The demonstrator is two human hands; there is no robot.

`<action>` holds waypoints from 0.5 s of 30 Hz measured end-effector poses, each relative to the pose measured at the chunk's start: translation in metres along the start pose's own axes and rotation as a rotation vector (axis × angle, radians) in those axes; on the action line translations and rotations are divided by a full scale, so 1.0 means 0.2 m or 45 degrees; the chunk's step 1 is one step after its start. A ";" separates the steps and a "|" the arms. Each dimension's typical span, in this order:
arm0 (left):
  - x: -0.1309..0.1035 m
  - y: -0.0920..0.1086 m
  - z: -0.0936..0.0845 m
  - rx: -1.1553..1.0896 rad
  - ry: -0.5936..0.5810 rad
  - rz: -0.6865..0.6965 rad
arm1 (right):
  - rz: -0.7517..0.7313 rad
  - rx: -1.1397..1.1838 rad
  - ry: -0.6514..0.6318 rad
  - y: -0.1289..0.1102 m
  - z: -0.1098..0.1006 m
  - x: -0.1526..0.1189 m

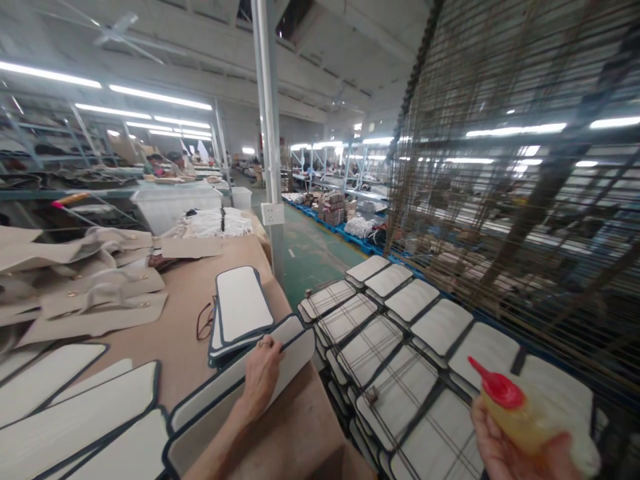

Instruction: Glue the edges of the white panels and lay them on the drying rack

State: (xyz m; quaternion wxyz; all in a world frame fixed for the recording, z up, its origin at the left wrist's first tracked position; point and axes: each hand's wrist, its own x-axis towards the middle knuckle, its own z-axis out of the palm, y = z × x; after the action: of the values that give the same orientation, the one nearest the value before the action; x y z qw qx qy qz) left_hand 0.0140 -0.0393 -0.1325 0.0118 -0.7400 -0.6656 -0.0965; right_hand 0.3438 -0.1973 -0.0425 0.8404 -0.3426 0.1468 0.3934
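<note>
Yellowish and red-capped, the squeeze bottle (525, 410) is grasped in the right hand (493, 437) at the near right — above the rack of pale panels (437, 327). The left hand (261, 377) grips the upper edge of dark-rimmed panels (235, 403) on the brown table (245, 252), just near of a small panel stack (243, 303) with glasses (205, 321) at its left.

Impossible to read any text, label, brand, number or sign.
</note>
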 end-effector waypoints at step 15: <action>0.07 0.18 -0.30 -0.431 -0.147 0.281 | -0.442 -0.294 -0.577 -0.02 0.13 -0.06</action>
State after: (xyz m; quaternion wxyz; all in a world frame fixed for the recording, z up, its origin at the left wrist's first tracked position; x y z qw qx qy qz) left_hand 0.0426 -0.0391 -0.0668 -0.1405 -0.8040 -0.5544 -0.1625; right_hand 0.3387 -0.1873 -0.0150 0.8619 -0.3594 -0.1508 0.3244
